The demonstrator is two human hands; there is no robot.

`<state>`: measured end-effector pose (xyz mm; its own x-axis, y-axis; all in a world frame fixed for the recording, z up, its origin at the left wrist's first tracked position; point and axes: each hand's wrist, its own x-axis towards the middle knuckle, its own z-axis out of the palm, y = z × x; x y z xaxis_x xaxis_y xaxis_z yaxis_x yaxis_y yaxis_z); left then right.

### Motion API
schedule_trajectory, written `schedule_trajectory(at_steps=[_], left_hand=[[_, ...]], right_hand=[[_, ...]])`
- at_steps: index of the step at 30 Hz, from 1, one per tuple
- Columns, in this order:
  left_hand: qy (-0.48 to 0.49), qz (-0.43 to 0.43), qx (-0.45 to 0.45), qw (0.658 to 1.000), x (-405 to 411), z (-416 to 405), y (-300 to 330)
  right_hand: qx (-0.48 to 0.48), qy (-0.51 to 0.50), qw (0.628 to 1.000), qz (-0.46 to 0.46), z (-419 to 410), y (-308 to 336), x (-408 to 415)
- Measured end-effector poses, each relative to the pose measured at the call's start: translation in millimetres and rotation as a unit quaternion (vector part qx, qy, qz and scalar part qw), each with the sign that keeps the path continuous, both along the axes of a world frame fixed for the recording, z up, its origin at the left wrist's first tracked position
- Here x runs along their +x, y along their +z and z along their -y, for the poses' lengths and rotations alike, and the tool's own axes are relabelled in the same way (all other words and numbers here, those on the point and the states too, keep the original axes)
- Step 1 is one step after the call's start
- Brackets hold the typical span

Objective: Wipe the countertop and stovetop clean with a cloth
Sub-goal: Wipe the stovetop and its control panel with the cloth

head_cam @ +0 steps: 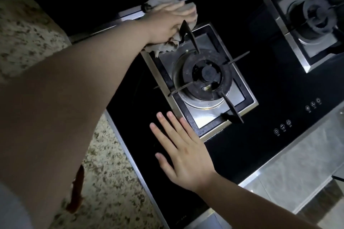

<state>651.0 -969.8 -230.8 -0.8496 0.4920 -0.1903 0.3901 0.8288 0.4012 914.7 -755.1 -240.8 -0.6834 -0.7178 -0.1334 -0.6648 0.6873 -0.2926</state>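
Two hands are out over the black glass stovetop [242, 145]. The left hand [167, 22] is stretched to the far corner, fingers pressed down and curled over a crumpled grey cloth [167, 47] that bunches out from under the palm, right at the back edge of the near burner [204, 76] and its metal frame. The right hand [182, 152] lies flat on the glass just in front of that burner, fingers straight and spread, gripping nothing. Speckled granite countertop [111, 191] runs along the left of the hob, and a reddish-brown smear [77, 191] sits on it beside the forearm. A second burner [316, 18] sits far right.
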Motion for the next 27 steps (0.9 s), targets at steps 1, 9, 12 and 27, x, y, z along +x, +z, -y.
schedule_trajectory(at_steps=[1, 9, 12, 27], left_hand=[[-0.005, 0.004, 0.004, 1.000, 1.1, 1.5, -1.0], [0.083, -0.001, -0.006, 0.997, 114.8, 73.5, -3.7], [0.132, 0.004, -0.034, 0.991, 140.3, 86.6, 0.4], [0.408, 0.001, -0.122, 0.905, 235.8, -39.6, -17.7]], right_hand=[[0.002, 0.001, 1.000, -0.002, 0.5, 0.2, -0.2], [0.013, 0.014, 1.000, 0.001, -0.5, 0.9, -0.9], [0.005, 0.021, 1.000, 0.006, -1.5, 2.1, -1.5], [-0.387, -0.032, 0.903, 0.183, -48.3, 25.7, -26.0]])
